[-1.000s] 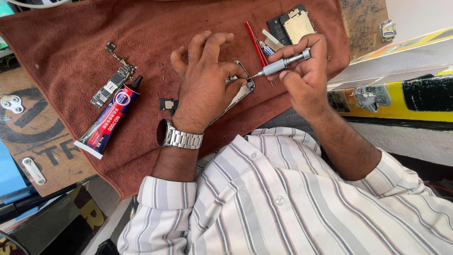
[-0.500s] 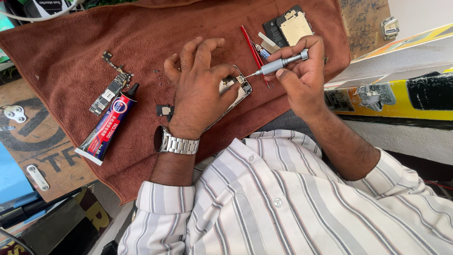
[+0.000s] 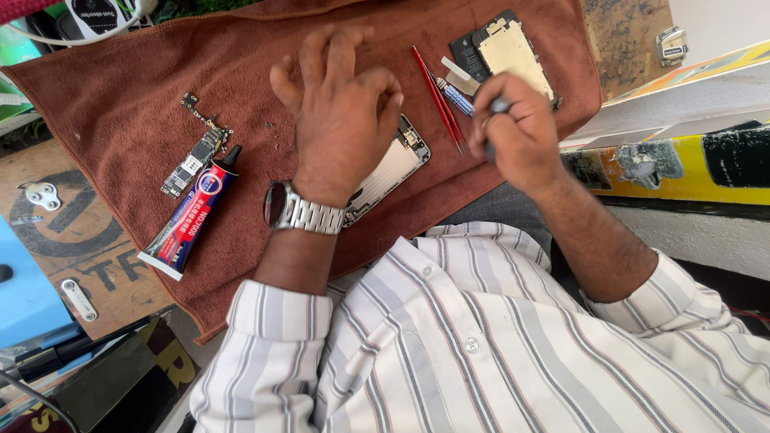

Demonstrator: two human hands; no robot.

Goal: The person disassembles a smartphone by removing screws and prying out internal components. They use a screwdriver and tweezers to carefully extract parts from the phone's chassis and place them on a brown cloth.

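My left hand (image 3: 337, 120), with a metal watch on its wrist, is over a silver phone housing (image 3: 395, 164) that lies on a brown towel (image 3: 120, 88). Its fingers are spread and raised, and the palm hides most of the housing. To the right, my right hand (image 3: 513, 132) is closed around a grey screwdriver (image 3: 499, 104). Only a bit of its handle shows, and the tip is hidden behind the fingers.
On the towel lie a red-and-blue glue tube (image 3: 192, 212), a narrow circuit board (image 3: 196, 152), two red sticks (image 3: 437, 96), a small blue driver (image 3: 457, 98) and a phone screen assembly (image 3: 505, 48). A yellow box (image 3: 666, 164) stands at the right, and metal brackets (image 3: 40, 195) lie at the left.
My left hand has let go of the housing's edge and lifted its fingers apart. My right hand has drawn the screwdriver back from the housing and turned it into the fist.
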